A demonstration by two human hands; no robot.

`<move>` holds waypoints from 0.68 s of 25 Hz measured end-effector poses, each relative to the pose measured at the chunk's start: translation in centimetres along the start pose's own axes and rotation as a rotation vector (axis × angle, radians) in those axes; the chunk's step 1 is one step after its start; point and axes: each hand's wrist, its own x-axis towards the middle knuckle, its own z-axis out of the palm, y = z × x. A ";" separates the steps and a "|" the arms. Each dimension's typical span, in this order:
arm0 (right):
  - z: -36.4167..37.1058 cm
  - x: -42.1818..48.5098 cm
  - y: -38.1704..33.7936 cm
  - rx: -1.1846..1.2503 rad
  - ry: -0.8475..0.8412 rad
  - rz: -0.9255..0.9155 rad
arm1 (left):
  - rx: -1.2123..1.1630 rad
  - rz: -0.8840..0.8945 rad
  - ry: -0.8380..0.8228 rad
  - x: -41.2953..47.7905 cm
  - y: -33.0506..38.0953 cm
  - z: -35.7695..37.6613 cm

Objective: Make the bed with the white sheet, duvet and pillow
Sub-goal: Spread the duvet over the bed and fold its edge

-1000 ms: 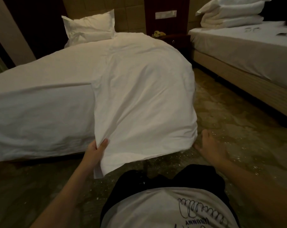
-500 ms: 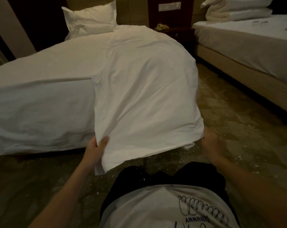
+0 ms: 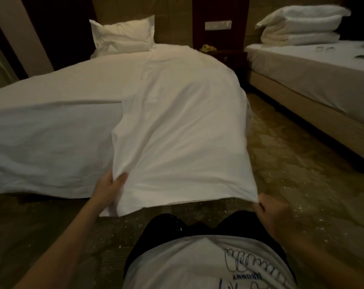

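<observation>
Half buried in dim folds, left hand (image 3: 109, 188) pinching the duvet's (image 3: 177, 132) near edge, lower centre-left. Right hand (image 3: 270, 209) clenched on its lower-right corner; duvet stretched between, spreading up-frame.

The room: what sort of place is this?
Likely a hotel twin bedroom: two single beds, the near bed and the far bed, a dark nightstand between them, and spare white bedding stacked on the far one.

You're in a dim room under low, warm light. A speckled, patterned floor (image 3: 291, 184) lies around you. On your right stands a spare bed (image 3: 327, 113) with folded bedding (image 3: 302, 28) stacked at its head. Just beside it, a dark red nightstand (image 3: 229, 58) backs onto a tan panelled wall (image 3: 172, 24).
</observation>
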 end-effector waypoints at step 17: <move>2.9 0.4 0.2 -0.106 -0.019 0.051 | -0.329 -0.102 0.049 1.0 -1.4 2.0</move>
